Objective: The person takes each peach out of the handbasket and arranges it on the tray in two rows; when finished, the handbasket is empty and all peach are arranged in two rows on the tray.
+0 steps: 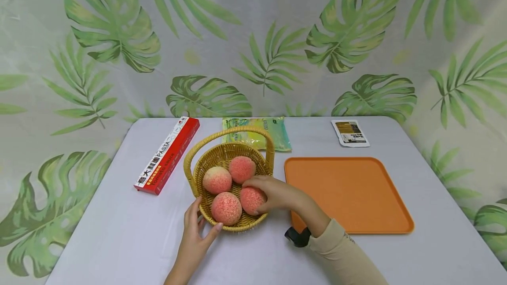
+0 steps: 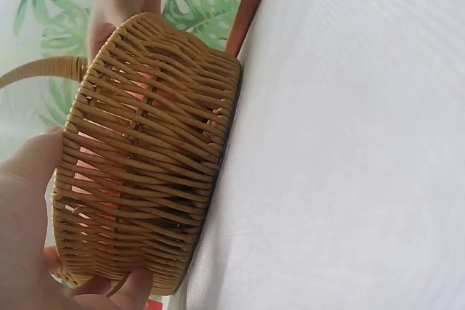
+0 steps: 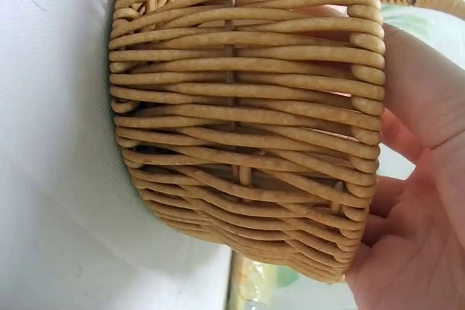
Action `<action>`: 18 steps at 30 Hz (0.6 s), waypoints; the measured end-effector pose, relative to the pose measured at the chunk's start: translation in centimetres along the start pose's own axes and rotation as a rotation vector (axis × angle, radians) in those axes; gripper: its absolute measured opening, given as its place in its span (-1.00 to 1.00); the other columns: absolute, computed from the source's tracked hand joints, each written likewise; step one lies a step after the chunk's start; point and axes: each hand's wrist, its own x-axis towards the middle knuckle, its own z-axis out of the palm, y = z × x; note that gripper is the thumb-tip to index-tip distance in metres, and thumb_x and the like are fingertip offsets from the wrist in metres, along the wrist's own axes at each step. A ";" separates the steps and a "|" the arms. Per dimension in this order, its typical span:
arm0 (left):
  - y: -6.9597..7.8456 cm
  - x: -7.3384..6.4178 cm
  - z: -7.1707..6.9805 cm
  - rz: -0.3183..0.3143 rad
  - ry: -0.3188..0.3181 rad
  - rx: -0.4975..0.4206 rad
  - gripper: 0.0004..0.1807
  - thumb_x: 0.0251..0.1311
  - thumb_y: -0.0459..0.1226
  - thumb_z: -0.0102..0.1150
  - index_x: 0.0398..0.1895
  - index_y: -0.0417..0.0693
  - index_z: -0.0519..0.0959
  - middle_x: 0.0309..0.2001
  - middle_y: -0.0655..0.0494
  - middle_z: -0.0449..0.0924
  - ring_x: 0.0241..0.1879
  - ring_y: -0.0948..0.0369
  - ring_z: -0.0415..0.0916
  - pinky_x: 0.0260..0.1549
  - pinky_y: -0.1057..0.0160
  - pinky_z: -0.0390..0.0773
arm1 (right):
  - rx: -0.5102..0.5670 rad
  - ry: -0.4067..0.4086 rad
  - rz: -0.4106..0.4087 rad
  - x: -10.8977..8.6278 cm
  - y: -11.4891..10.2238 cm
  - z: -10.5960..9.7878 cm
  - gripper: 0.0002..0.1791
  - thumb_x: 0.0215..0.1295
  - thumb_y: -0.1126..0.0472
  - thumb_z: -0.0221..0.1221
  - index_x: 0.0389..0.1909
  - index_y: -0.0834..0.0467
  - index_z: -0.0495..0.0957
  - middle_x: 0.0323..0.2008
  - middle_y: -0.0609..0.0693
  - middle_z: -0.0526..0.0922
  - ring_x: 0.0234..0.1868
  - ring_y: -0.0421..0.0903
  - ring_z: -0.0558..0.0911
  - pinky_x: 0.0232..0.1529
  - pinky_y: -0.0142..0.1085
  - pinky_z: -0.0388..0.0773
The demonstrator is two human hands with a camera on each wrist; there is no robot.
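Held piece: round pink-red speckled peach (image 1: pixel 251 200) in the right side of the yellow-brown woven wicker basket (image 1: pixel 215 155), just below centre of the frame. Looks like a foam or plastic fake, so my guess is light, slightly springy, matte skin, low slip risk. If real, it bruises, so squeeze gently either way. Best hold is across the widest part, thumb on one side and fingers over the other, knuckles clear of the rim. Three similar round pink-and-cream peaches (image 1: pixel 226 208) sit close on its left and above it, so finger room is tight on those sides.

Basket probably light, walls a bit flexy; could slide or tip if nudged from one side. Rim and outer wall are good holds. Arched wicker handle (image 1: pixel 245 129) stands over the upper part of it.

Right hand (image 1: pixel 277 190): thumb and fingers bent round the peach, spread about to its width, so clamped on it. Right wrist view is mostly wicker wall; can't confirm underside contact or whether the peach is clear of the basket floor.

Left hand (image 1: pixel 196 234): thumb on the near rim, fingers apart round the left outer wall, holding the basket. Left wrist view has the base down on the white cloth-covered desk (image 1: pixel 119 241). Flat orange rectangular tray (image 1: pixel 348 195) lies just beside the basket, right of frame, partly behind the right forearm.
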 end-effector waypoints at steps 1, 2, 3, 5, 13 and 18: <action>0.0 0.0 0.0 0.001 0.000 0.001 -0.11 0.02 -0.38 0.25 0.33 -0.31 -0.08 0.23 -0.30 -0.08 0.16 -0.17 0.09 0.12 0.01 0.22 | -0.001 0.006 -0.004 0.0 0.0 0.0 -0.38 -0.11 0.18 0.34 0.07 0.15 0.41 0.05 -0.05 0.45 0.05 -0.11 0.39 0.05 -0.23 0.39; 0.0 0.0 0.0 0.002 0.001 0.001 -0.11 0.02 -0.38 0.26 0.33 -0.31 -0.08 0.23 -0.30 -0.08 0.16 -0.17 0.10 0.12 0.01 0.22 | -0.003 0.013 -0.007 0.0 0.0 0.1 -0.38 -0.12 0.18 0.35 0.06 0.15 0.42 0.04 -0.05 0.45 0.04 -0.11 0.40 0.05 -0.24 0.39; -0.1 0.0 0.0 0.004 0.002 0.002 -0.11 0.02 -0.38 0.26 0.33 -0.31 -0.08 0.23 -0.30 -0.08 0.16 -0.17 0.10 0.12 0.01 0.22 | -0.006 0.019 -0.007 0.0 0.0 0.1 -0.38 -0.13 0.18 0.35 0.05 0.15 0.42 0.03 -0.07 0.46 0.04 -0.12 0.40 0.04 -0.25 0.39; -0.1 0.0 0.0 0.004 0.001 0.002 -0.11 0.02 -0.38 0.26 0.33 -0.30 -0.08 0.24 -0.29 -0.08 0.16 -0.16 0.10 0.13 0.01 0.22 | -0.012 0.032 -0.002 0.0 0.0 0.1 -0.37 -0.15 0.16 0.36 0.05 0.13 0.42 0.02 -0.09 0.46 0.04 -0.13 0.39 0.04 -0.26 0.39; -0.2 0.1 -0.1 -0.009 -0.003 -0.009 -0.11 0.02 -0.38 0.25 0.33 -0.31 -0.09 0.24 -0.29 -0.09 0.17 -0.15 0.08 0.13 0.05 0.21 | 0.009 0.101 -0.022 -0.5 -0.4 -0.2 -0.37 -0.16 0.12 0.37 0.03 0.08 0.42 0.02 -0.13 0.45 0.03 -0.14 0.38 0.04 -0.21 0.36; 0.0 0.1 -0.1 -0.029 -0.009 -0.026 -0.11 0.03 -0.37 0.25 0.33 -0.30 -0.10 0.24 -0.29 -0.10 0.17 -0.12 0.06 0.14 0.08 0.18 | 0.056 0.160 -0.067 -0.9 -0.7 -0.8 -0.38 -0.15 0.11 0.36 0.03 0.07 0.42 0.01 -0.17 0.44 0.05 -0.16 0.35 0.09 -0.18 0.31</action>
